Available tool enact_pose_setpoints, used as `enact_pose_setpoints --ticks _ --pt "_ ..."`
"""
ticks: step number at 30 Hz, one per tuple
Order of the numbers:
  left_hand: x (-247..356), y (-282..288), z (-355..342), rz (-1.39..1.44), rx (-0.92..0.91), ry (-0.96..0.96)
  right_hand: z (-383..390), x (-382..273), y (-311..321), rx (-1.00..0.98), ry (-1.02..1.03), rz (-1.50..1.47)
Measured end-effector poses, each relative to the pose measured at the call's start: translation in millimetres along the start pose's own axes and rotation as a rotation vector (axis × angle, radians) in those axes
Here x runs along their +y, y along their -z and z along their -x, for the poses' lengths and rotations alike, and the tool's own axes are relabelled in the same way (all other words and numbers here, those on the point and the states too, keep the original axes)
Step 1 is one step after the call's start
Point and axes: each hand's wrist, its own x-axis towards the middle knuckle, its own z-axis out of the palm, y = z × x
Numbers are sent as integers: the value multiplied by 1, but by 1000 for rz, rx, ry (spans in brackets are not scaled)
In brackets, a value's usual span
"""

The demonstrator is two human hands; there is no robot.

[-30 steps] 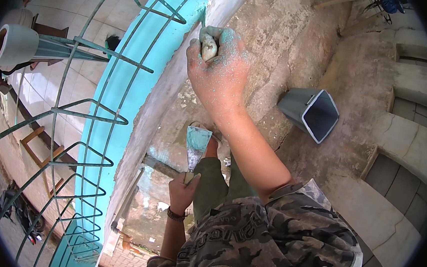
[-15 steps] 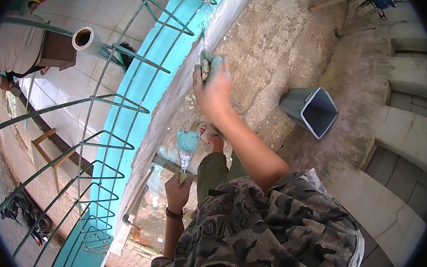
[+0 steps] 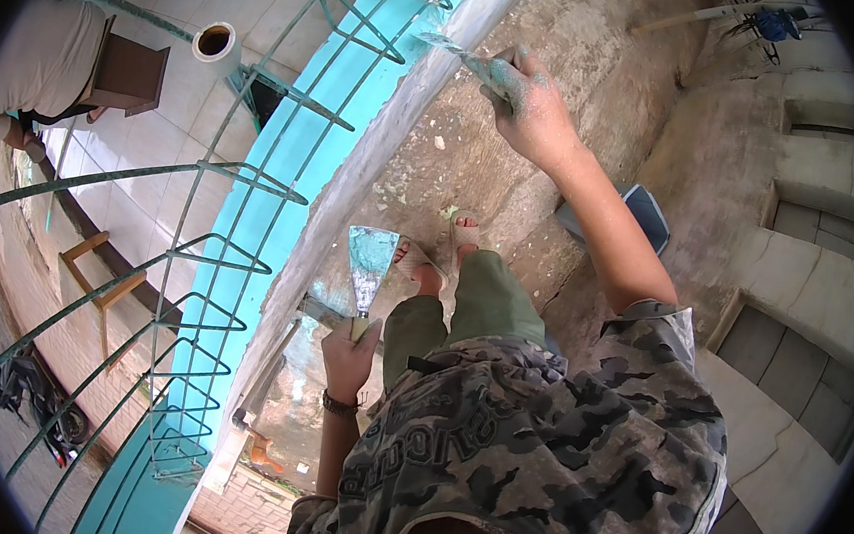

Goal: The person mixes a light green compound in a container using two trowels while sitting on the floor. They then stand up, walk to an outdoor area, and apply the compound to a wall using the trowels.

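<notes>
My left hand (image 3: 348, 358) is closed around the handle of a wide putty knife (image 3: 371, 259), held blade up in front of my legs, its blade smeared with turquoise paste. Farther up, my right hand (image 3: 537, 115) grips a second putty knife (image 3: 471, 64), seen nearly edge-on, with turquoise on its blade and handle. Its tip points left toward the turquoise-painted wall top (image 3: 296, 146); I cannot tell whether it touches. Turquoise residue and dust coat my right fingers. Along the wall's near side runs a pale, rough plastered edge (image 3: 378, 123).
Bent green metal bars (image 3: 244, 172) rise over the wall, with a white roll (image 3: 216, 43) on one. Behind my right forearm stands a grey bin (image 3: 647, 216), partly hidden. Left lie a person in a light shirt (image 3: 42, 66), a wooden chair (image 3: 105, 282) and a motorcycle (image 3: 40, 402).
My right hand has moved right, away from the wall edge, and its putty knife has swung to point left. The left putty knife has shifted slightly. My right forearm now covers part of the bin.
</notes>
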Motion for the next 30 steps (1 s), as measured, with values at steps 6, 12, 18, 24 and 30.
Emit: enact_pose_setpoints --ticks 6,12,18,24,30 --pt "39 -42 -48 -1 -15 -176 -44 6 2 -232 273 283" --pt "68 -97 -146 56 -101 -266 -94 21 15 -466 465 215" --pt "117 -131 -177 233 43 -221 -114 22 25 -569 524 172" --pt "176 -192 -169 472 183 -85 -125 33 27 -604 646 161" --pt "209 -221 -182 614 366 -71 -126 22 32 -715 674 162"
